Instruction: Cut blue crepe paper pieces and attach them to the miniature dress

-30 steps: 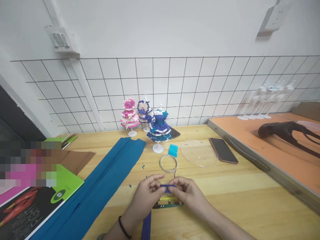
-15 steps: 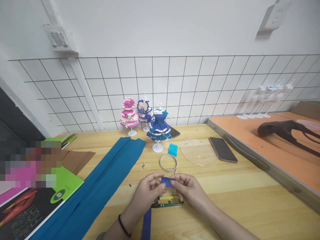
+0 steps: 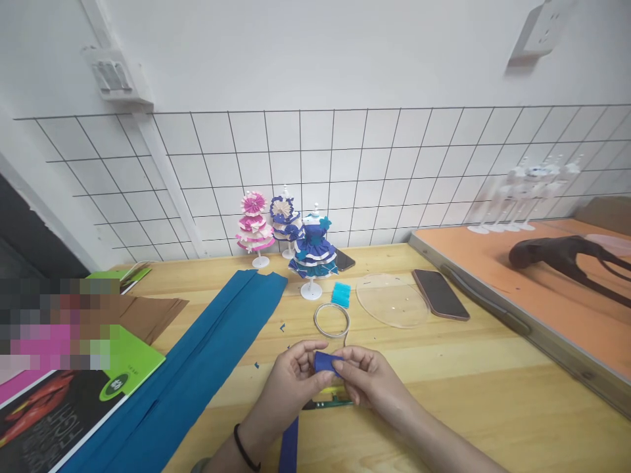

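A small piece of blue paper (image 3: 325, 363) is held between both hands above the wooden table. My left hand (image 3: 299, 376) has its fingers closed round the piece's left side. The thumb and fingers of my right hand (image 3: 367, 374) pinch its right end. Partly hidden beneath the hands lies a green-handled tool (image 3: 331, 403), with something yellow beside it. A blue strip (image 3: 289, 447) runs down by my left wrist. Just beyond the hands is a thin ring-shaped coil (image 3: 332, 320), and behind that a small turquoise piece (image 3: 341, 295).
Small dress stands (image 3: 311, 259) are at the back. Long teal paper (image 3: 197, 368) covers the left, near books and brown paper (image 3: 152, 315). A clear disc (image 3: 393, 301) and a phone (image 3: 440, 295) lie right, beside a raised orange surface (image 3: 473, 263) holding a dark object (image 3: 557, 256).
The blue piece has shifted slightly left and tilted, with more of it showing. My right fingers have moved a little left and cover less of the lower edge.
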`<state>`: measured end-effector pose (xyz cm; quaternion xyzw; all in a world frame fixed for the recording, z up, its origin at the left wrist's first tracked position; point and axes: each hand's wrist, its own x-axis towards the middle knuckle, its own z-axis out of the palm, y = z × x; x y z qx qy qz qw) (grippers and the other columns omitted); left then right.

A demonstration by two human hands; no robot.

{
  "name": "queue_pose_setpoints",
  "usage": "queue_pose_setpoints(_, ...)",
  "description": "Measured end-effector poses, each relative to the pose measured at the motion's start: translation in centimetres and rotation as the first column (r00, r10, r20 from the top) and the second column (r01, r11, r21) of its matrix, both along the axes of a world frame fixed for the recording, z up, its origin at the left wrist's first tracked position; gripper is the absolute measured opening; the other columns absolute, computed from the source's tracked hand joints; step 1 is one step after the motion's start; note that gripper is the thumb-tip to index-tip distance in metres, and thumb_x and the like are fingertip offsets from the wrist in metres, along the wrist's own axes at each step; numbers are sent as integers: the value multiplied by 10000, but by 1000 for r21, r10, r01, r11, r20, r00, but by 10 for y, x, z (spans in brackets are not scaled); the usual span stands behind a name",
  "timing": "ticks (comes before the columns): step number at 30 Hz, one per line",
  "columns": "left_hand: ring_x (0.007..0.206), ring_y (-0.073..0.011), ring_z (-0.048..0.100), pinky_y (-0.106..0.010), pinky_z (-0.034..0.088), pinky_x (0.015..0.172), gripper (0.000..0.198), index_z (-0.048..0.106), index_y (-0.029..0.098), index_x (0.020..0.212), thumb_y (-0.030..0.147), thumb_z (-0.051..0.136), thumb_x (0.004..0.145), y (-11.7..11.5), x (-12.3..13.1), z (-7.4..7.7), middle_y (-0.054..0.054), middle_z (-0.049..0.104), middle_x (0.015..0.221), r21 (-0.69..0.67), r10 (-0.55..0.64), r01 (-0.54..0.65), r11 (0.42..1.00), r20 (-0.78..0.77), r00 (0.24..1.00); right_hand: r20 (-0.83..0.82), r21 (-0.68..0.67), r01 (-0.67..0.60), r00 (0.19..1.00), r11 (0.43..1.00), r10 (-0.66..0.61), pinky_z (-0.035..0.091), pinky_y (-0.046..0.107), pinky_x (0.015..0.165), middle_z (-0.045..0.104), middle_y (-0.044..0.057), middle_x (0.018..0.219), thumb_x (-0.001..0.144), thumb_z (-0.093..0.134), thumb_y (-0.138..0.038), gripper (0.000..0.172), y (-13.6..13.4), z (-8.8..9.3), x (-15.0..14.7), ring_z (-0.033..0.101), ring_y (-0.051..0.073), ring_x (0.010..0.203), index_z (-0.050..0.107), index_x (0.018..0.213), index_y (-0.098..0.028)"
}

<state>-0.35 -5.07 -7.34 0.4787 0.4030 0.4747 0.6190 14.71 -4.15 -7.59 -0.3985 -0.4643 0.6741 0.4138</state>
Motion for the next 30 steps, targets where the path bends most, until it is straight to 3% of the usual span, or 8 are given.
queue_pose_setpoints(8,695,-146,580,-290,457,693,376,569,132,919,205,713,580,0,-3,2,-33,634,726,6,20,-20,1000,-26,999,25,28,-37,999,999,36,221,154,310,627,3,559,609,666,-462,385,-1,0,3,371,15,255,561,745,-117)
queue_pose_setpoints(18,635,-118,554,-245,441,624,364,564,132,914,270,691,602,1,-5,5,-9,596,678,-19,22,-24,1000,-97,995,87,89,-1,996,996,-7,260,153,315,596,-17,544,609,647,-492,401,-1,7,1,366,8,263,554,730,-121)
queue_pose_setpoints(23,493,-82,487,-198,391,482,210,571,130,698,323,641,652,2,-5,3,3,575,576,-6,19,-21,1000,-185,982,140,150,17,989,989,-38,304,161,308,592,-9,567,614,631,-517,408,-4,4,-1,388,24,287,572,732,-131)
queue_pose_setpoints(30,555,-106,525,-216,420,539,187,581,132,681,301,650,645,3,-7,3,0,579,582,-8,48,-50,999,-165,985,214,266,1,975,964,-61,376,172,346,539,-25,548,722,565,-455,305,-5,-3,2,414,44,326,553,771,-154)
